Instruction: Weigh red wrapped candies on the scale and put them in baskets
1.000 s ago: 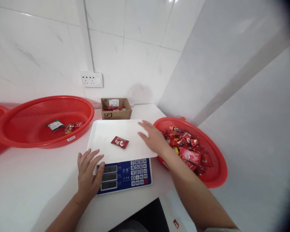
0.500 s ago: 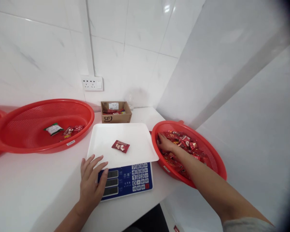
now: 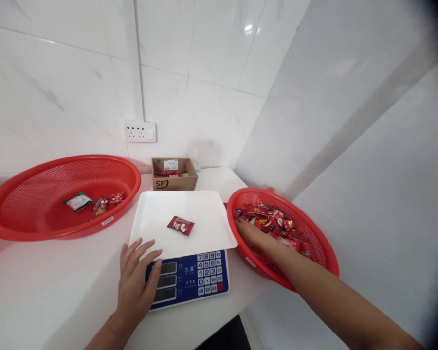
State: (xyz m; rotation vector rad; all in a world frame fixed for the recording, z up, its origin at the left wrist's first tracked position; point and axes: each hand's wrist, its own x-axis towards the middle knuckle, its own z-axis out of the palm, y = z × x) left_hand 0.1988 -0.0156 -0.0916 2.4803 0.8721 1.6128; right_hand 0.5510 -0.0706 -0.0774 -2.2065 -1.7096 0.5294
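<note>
My left hand (image 3: 136, 277), fingers spread, rests at the left front edge of a digital scale (image 3: 190, 282), over its tray corner and display. On the scale's white tray (image 3: 208, 214) lies one dark red packet (image 3: 181, 225). My right hand (image 3: 248, 233) reaches down inside the right red basket (image 3: 324, 243), at its near left side. Several red snack packets (image 3: 277, 218) fill that basket around the hand. Its fingers are hidden among the packets and behind the rim, so what they touch or hold does not show.
A larger red basket (image 3: 32, 184) at left holds a white-and-green packet (image 3: 79, 201) and a few red packets (image 3: 107, 201). Behind the scale stands a small cardboard box (image 3: 175, 183) with packets inside. A tiled wall with a socket (image 3: 140, 131) closes the back; another wall rises at right.
My right hand has sunk deeper along the near left side of the right basket, and its fingers are now hidden. The view has tilted slightly. My left hand stays in place.
</note>
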